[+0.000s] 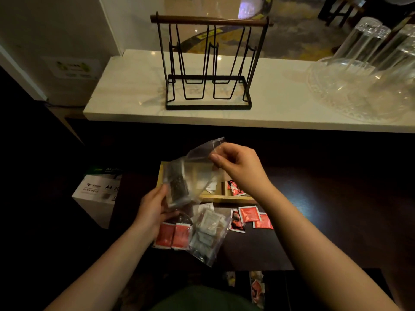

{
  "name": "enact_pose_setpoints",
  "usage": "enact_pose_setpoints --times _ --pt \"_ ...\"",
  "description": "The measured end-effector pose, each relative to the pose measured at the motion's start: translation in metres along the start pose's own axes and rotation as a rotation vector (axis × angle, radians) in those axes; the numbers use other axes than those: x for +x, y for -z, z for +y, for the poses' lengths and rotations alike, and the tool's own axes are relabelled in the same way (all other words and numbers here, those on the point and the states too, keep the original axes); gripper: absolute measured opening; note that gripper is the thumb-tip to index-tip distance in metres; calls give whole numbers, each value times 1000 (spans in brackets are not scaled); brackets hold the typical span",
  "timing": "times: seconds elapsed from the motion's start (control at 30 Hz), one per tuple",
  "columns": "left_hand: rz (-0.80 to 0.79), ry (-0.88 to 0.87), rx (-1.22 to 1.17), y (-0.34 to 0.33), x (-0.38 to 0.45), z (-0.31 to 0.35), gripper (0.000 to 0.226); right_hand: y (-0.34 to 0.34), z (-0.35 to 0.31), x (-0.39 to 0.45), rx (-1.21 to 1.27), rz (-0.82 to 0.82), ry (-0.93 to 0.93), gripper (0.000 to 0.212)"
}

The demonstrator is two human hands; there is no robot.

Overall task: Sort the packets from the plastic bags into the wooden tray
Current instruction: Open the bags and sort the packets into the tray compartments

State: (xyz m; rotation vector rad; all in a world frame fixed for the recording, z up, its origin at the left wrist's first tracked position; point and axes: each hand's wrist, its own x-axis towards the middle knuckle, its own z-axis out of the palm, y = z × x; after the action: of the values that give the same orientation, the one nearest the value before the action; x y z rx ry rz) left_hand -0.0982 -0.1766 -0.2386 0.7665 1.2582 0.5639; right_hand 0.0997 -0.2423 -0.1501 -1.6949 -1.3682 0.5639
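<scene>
I hold a clear plastic bag point(193, 169) up over the wooden tray point(226, 197). My left hand point(155, 209) grips its lower end, where dark packets point(178, 187) sit inside. My right hand point(238, 164) pinches the bag's upper open edge. The tray holds a red packet point(235, 187) and a pale one in its compartments. On the dark table below lie another clear bag with grey-white packets point(207, 232), two red packets point(174, 235) to its left and several loose red packets point(251, 217) to its right.
A white marble counter point(143, 86) runs behind, carrying a black wire rack point(208, 63) and upturned glasses on a clear dish point(368, 70). A white A4 paper box point(98, 194) stands left of the table. More packets point(256, 288) lie near the front edge.
</scene>
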Motion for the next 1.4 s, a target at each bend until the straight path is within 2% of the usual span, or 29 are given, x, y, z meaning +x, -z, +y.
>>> enact_pose_setpoints --times 0.13,0.33,0.43,0.57,0.87,1.23,1.4 --pt "140 -158 228 16 6 9 23 3 27 6 -158 -65 -180 9" --pt "267 -361 465 27 15 19 26 -14 60 2 121 -112 -395 5" --pt "298 -427 536 25 13 26 29 -21 74 1 189 -148 -445 12" --pt "311 -497 598 21 10 32 29 -28 82 0 293 -174 -476 5" --pt "263 -725 656 14 -3 61 29 -28 84 5 279 -115 -456 21" --pt "186 -938 767 -1 -19 92 27 -25 96 15 391 -134 -517 10" --pt "159 -964 793 -4 -22 99 28 -23 99 15 433 -155 -522 11"
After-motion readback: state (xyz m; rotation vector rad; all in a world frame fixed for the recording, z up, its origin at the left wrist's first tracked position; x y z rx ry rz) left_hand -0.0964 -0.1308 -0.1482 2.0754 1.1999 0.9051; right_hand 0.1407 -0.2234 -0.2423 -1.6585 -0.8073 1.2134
